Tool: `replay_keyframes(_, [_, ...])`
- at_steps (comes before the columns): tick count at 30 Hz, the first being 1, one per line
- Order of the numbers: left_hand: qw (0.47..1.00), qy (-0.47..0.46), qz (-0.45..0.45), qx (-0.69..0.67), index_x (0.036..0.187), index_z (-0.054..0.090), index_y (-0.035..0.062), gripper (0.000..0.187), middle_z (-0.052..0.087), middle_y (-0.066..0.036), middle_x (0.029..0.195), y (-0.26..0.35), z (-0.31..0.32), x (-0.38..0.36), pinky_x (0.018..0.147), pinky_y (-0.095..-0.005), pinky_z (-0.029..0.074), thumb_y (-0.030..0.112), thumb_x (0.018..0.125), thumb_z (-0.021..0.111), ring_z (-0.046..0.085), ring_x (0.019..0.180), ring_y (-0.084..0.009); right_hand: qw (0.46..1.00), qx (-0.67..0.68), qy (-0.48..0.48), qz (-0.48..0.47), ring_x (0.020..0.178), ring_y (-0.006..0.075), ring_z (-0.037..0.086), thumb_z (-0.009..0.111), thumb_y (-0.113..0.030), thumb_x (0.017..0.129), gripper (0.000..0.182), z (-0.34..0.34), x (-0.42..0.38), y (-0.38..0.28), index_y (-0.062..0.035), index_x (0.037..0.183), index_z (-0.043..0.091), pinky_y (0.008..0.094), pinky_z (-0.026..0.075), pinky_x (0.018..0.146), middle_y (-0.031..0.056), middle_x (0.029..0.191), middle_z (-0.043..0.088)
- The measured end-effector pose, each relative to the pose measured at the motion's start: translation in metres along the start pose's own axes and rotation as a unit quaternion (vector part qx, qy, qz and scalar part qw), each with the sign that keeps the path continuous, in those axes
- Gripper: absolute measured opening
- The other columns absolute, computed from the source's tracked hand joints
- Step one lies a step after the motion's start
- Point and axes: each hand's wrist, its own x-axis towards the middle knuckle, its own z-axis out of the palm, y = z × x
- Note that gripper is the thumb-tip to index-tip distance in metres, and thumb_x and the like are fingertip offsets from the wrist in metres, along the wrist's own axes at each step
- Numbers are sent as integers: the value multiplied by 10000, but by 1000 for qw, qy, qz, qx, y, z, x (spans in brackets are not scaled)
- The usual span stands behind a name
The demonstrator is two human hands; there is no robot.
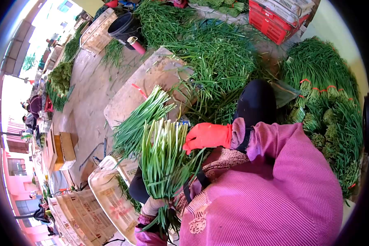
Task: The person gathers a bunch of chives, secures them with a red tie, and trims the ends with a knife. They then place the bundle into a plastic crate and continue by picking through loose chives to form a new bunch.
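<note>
A thick bunch of garlic chives (162,160) lies across my lap, its pale cut ends pointing away from me. My left hand (152,206), in a light glove, is wrapped round the leafy end; the drooping green tips hide part of it. Beside the pale ends is my right hand (209,136) in a red-orange glove. Its fingers are curled together at the bunch's edge, and whatever they pinch is hidden. Just beyond, a second bundle of chives (141,121) rests on the near end of a worn board (129,102), close to a red tie (139,90).
Loose chives (221,57) are heaped ahead of me. Tied bundles (324,94) are stacked on the right. A red crate (270,24), a black bucket (124,28) and a pink bottle (136,45) stand farther off. White plastic crates (110,197) are at the left.
</note>
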Motion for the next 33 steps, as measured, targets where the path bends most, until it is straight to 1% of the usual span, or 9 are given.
replay_keyframes(4, [1000, 6, 4, -22, 1192, 586, 7, 652, 651, -59, 929, -1, 0, -4, 663, -326, 548, 313, 691, 870, 590, 709, -145, 989, 17, 115, -96, 796, 196, 677, 638, -350, 866, 269, 0, 9, 25, -118, 901, 770, 330, 523, 760, 66, 832, 726])
replay_keyframes(6, [999, 7, 6, -35, 1178, 589, 8, 641, 647, -56, 912, -4, -3, -7, 655, -327, 548, 316, 691, 869, 584, 694, -144, 951, -150, 270, 11, 773, 280, 650, 643, -241, 834, 159, -27, 5, 16, -130, 787, 746, 395, 513, 750, 23, 725, 694])
replay_keyframes(8, [999, 8, 9, -51, 1164, 593, 9, 629, 643, -54, 894, -9, -7, -10, 647, -328, 548, 320, 691, 868, 578, 680, -143, 722, -532, 430, -103, 681, 309, 628, 617, -215, 785, 143, -69, 10, 53, -123, 715, 702, 435, 506, 692, 102, 647, 620])
replay_keyframes(9, [998, 6, 12, -58, 1157, 594, 10, 624, 641, -52, 885, -11, -8, -12, 644, -328, 547, 321, 691, 867, 575, 673, -142, 675, -536, 493, -120, 673, 324, 608, 611, -190, 794, 118, -83, 1, 44, -127, 719, 677, 441, 505, 690, 99, 650, 595])
replay_keyframes(14, [997, 13, 22, -78, 1122, 603, 13, 596, 631, -45, 842, -11, -5, -11, 625, -331, 546, 330, 690, 864, 560, 637, -138, 929, -123, 305, -168, 716, 192, 698, 616, -168, 897, 179, -29, -27, -10, -103, 1022, 726, 334, 556, 660, 67, 883, 727])
replay_keyframes(16, [996, 24, 25, -76, 970, 608, 29, 451, 590, -44, 762, 7, 12, -8, 637, -346, 553, 312, 709, 842, 554, 607, -156, 981, -94, 157, -72, 786, 315, 693, 581, -332, 896, 258, 2, -37, -35, -157, 1051, 690, 425, 554, 722, 106, 862, 712])
replay_keyframes(22, [997, 66, 3, -51, 927, 635, 27, 381, 604, -52, 742, 2, 3, -10, 618, -332, 539, 262, 697, 828, 592, 628, -172, 933, -274, 166, -164, 610, 310, 646, 647, -339, 833, 225, 66, 1, -4, -126, 903, 642, 447, 491, 536, 100, 664, 636])
replay_keyframes(25, [994, 92, -24, 48, 977, 639, 21, 425, 620, -59, 776, 1, -7, -15, 574, -300, 508, 282, 709, 840, 613, 649, -183, 796, -420, 313, -303, 487, 247, 562, 628, -249, 725, 148, 39, 16, 5, -160, 706, 511, 414, 412, 437, 30, 535, 494])
replay_keyframes(33, [985, 11, 61, -161, 923, 642, 22, 344, 581, -44, 726, -11, 2, -19, 654, -373, 510, 294, 782, 797, 580, 663, -190, 660, -556, 504, 39, 648, 336, 655, 636, -340, 848, 258, -125, -2, 58, -102, 943, 659, 468, 496, 595, 121, 663, 636])
